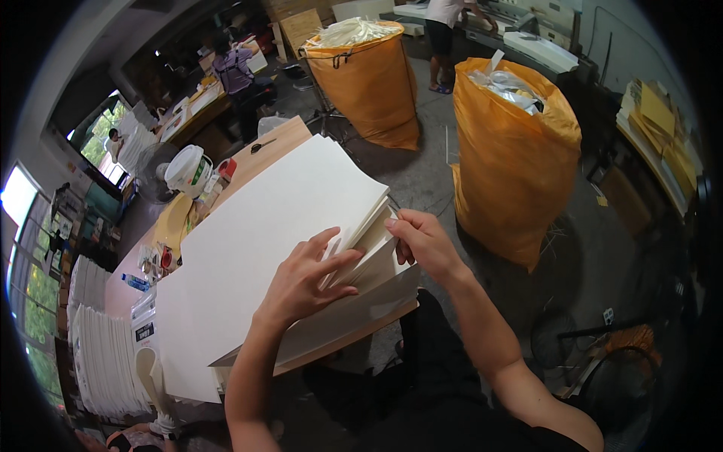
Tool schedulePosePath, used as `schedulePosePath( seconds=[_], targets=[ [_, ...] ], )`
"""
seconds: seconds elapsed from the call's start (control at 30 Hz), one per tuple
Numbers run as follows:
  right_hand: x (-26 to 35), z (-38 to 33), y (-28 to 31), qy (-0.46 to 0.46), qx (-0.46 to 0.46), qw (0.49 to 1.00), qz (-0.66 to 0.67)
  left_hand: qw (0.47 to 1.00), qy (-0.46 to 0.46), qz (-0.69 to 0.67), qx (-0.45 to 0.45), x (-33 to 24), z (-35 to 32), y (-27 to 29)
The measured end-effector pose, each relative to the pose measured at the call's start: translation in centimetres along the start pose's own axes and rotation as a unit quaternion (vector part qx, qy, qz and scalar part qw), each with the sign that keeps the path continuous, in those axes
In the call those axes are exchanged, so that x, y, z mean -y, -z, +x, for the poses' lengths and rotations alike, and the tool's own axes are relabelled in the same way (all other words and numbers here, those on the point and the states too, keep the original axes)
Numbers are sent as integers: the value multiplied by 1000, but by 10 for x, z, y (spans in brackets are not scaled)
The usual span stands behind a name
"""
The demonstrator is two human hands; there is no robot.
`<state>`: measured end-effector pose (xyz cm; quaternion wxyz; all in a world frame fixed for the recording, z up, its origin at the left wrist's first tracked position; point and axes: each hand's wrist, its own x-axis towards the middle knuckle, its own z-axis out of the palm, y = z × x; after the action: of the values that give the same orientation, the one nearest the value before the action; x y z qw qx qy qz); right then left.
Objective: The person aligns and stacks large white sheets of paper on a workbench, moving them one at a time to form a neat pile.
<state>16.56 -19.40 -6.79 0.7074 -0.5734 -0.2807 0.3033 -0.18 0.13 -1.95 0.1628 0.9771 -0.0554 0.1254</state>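
Note:
A tall stack of large white paper sheets [275,203] lies on the workbench in front of me. Along its near edge the sheets part, and several corners lift and fan out. My left hand [310,277] has its fingers spread at this edge; some fingertips reach in among the parted sheets. At the stack's right corner, my right hand [423,242] pinches the lifted sheets between thumb and curled fingers. How many sheets it grips, I cannot tell.
Two big orange sacks [512,166] of paper scraps stand beyond the bench. Scissors [263,145], a white bucket [188,170] and a bottle [135,282] sit along its far side. More stacked sheets [105,361] rise at the left. Other people work in the background.

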Motion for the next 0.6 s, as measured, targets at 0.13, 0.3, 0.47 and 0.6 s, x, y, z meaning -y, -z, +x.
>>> schedulePosePath(
  seconds=[0.13, 0.3, 0.47, 0.6],
  targets=[
    [1, 0, 3, 8, 12, 1000, -28, 1000, -1, -4, 9, 0, 1, 1],
    [-6, 1, 10, 23, 32, 999, 25, 1000, 7, -3, 30, 5, 1, 3],
    [-15, 1, -4, 125, -53, 977, -165, 1000, 13, 8, 8, -4, 1, -1],
    [-13, 7, -6, 63, -30, 998, 6, 999, -15, 41, -6, 6, -4, -7]
  ],
)
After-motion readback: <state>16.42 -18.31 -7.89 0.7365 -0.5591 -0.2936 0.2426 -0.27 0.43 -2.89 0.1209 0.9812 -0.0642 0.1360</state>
